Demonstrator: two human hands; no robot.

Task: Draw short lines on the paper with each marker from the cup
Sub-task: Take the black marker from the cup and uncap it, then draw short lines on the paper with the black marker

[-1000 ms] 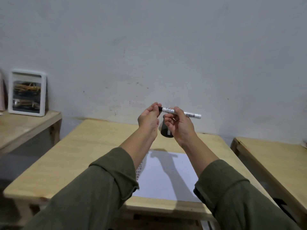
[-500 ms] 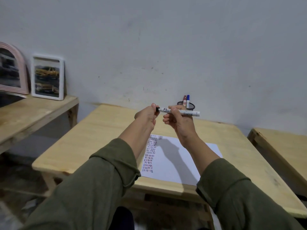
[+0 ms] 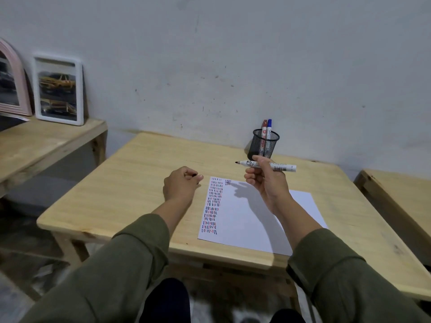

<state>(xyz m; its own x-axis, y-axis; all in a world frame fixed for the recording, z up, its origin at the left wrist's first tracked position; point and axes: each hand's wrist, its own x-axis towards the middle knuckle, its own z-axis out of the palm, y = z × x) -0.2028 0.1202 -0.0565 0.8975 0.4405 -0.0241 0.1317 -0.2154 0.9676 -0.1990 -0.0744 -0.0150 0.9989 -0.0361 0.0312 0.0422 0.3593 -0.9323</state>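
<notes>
I see a pale grey wall (image 3: 233,54) behind, scuffed with small dark marks. 3 light wooden tables stand before it: the middle table (image 3: 140,183), a side table (image 3: 46,141) at left, another table (image 3: 396,194) at right. On the left one, 2 frames lean on the wall: a white picture frame (image 3: 59,90) and a pink arched frame (image 3: 11,78).

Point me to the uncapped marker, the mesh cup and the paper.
uncapped marker (image 3: 249,163), head view, on the white barrel left of the fingers.
mesh cup (image 3: 257,145), head view, on its black mesh wall.
paper (image 3: 242,220), head view, on the blank white area right of the drawn lines.
</notes>
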